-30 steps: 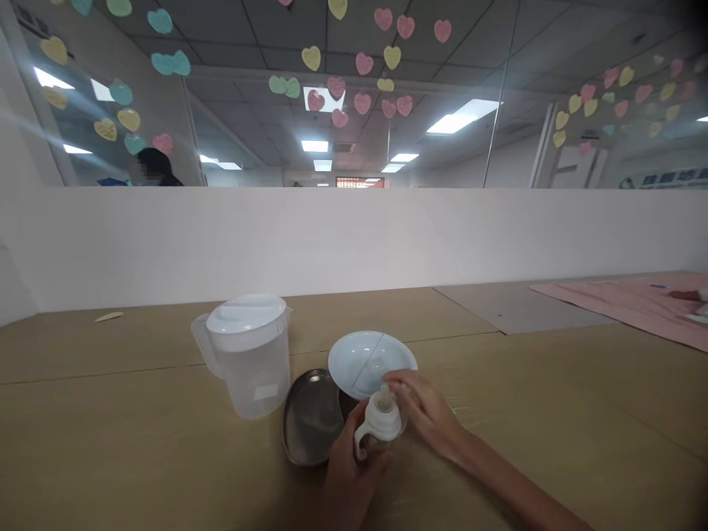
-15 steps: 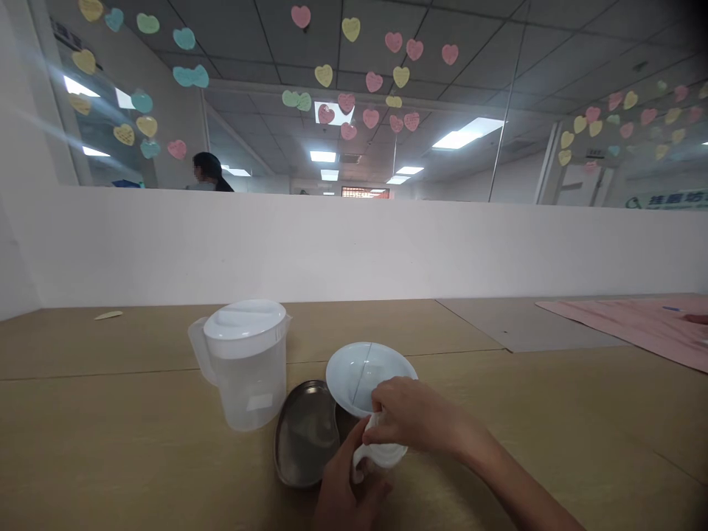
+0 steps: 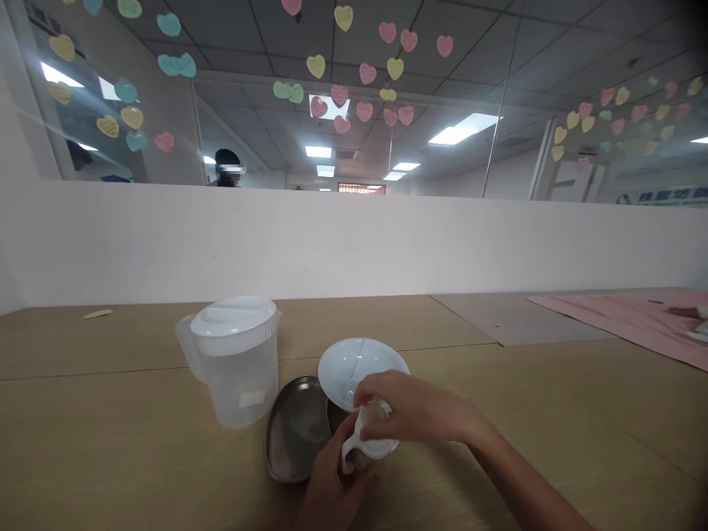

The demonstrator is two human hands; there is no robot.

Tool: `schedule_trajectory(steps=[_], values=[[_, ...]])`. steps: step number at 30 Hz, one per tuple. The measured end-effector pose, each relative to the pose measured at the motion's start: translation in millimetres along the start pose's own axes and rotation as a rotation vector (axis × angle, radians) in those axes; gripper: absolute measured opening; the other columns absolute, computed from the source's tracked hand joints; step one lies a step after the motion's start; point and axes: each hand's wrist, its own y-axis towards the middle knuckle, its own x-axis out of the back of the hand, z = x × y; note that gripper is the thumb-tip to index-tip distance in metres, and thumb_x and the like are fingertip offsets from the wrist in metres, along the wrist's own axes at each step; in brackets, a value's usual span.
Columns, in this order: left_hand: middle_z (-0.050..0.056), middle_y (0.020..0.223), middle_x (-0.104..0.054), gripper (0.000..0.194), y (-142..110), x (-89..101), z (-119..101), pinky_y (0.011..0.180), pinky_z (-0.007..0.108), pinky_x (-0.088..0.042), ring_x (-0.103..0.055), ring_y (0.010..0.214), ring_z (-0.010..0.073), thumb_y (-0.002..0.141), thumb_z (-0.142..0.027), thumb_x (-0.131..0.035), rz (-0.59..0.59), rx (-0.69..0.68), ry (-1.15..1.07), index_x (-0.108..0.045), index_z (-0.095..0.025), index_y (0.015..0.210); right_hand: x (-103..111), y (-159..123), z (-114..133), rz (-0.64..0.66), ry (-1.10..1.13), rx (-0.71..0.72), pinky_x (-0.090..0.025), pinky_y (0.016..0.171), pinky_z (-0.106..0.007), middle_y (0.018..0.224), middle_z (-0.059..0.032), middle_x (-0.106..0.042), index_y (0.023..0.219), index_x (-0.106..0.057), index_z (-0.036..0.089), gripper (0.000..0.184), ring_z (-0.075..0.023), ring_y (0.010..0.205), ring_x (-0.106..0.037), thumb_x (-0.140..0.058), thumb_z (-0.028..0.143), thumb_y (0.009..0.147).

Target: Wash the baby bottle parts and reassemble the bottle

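A baby bottle (image 3: 372, 447) with white side handles is held upright above the table. My left hand (image 3: 335, 478) wraps round its body from below and the left. Over its top, my right hand (image 3: 406, 404) is closed, thumb and fingers round the white collar; the teat is mostly hidden behind the fingers. Just beyond the hands stands a white bowl (image 3: 332, 365), with a thin line across its inside and a small clear thing in it that I cannot make out. A steel kidney dish (image 3: 297, 431) lies to the left of the bottle, beside the bowl.
A lidded clear plastic jug (image 3: 237, 369) stands at the left, its handle pointing left. At the far right a pink cloth (image 3: 619, 317) lies on the table, with another person's hand (image 3: 683, 313) at its edge. A white wall (image 3: 332, 243) closes off the back.
My right hand has moved from the bottle's teat to over its top and closed round the collar. My left hand keeps its hold on the bottle. The view has shifted slightly.
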Motion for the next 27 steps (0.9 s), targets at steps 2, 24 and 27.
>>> schedule_trajectory(steps=[2, 24, 27], values=[[0.005, 0.095, -0.061, 0.056, 0, 0.2, -1, 0.072, 0.026, -0.045, -0.054, 0.079, 0.0158, 0.072, -0.021, -0.055, 0.013, -0.016, -0.028, -0.041, -0.018, 0.126, -1, 5, 2, -0.101, -0.095, -0.109, -0.032, 0.051, -0.023, 0.075, -0.0019, -0.062, 0.075, -0.061, 0.02, 0.014, -0.0151, 0.068, -0.054, -0.055, 0.033, 0.075], [0.01, 0.131, -0.043, 0.065, 2, 12.3, -15, 0.096, 0.036, -0.037, -0.042, 0.118, 0.0256, 0.073, -0.031, -0.059, -0.125, -0.156, 0.137, -0.033, -0.022, 0.132, 46, -15, -10, -0.508, 0.345, 0.058, -0.05, 0.072, -0.03, 0.089, -0.0015, -0.064, 0.084, -0.064, 0.023, 0.012, -0.0161, 0.084, -0.06, -0.057, 0.026, 0.074], [0.006, 0.129, -0.047, 0.048, 21, 21.3, -48, 0.1, 0.036, -0.031, -0.04, 0.12, 0.0244, 0.077, -0.034, -0.055, -0.207, -0.178, 0.209, -0.045, -0.024, 0.123, 47, -14, -10, -0.783, 0.462, 0.096, -0.052, 0.068, -0.031, 0.086, -0.0037, -0.064, 0.081, -0.063, 0.02, 0.015, -0.0158, 0.076, -0.06, -0.061, 0.032, 0.072]])
